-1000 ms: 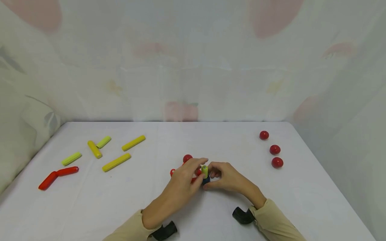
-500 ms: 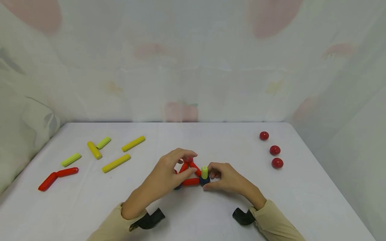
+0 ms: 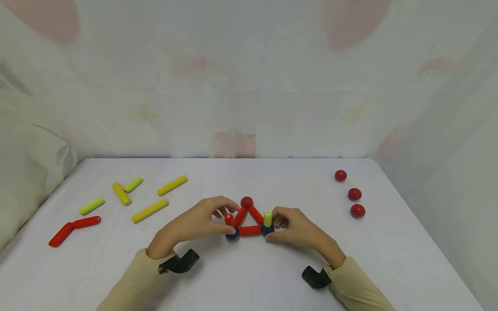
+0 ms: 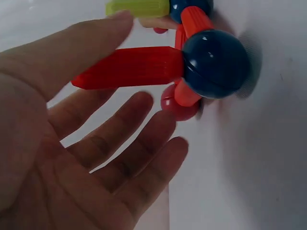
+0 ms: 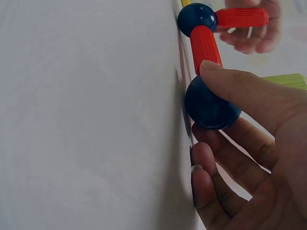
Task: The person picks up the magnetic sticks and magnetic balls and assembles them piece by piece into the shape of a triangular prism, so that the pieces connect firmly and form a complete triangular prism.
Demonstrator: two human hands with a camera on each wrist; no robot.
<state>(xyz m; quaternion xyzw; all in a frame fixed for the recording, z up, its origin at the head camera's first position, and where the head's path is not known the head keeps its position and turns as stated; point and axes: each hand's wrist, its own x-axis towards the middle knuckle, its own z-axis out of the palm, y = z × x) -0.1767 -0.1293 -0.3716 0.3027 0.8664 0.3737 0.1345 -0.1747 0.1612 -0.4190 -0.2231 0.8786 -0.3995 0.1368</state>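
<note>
A triangle of red rods lies on the table, joined by two dark blue balls at the near corners and a red ball at the far one. On the left blue ball stands a red rod; a yellow-green rod stands on the right blue ball. My left hand is around the upright red rod, thumb and fingers spread loosely on either side. My right hand pinches the right blue ball, thumb on one side and fingers on the other.
To the left lie several yellow rods, two of them shorter and yellow-green, and two red rods meeting end to end. Three red balls rest at the right. A pale curtain hangs behind the table.
My left hand has moved left from the yellow-green rod to the upright red rod, uncovering the triangle. My right hand stays at its ball, and the triangle has shifted slightly.
</note>
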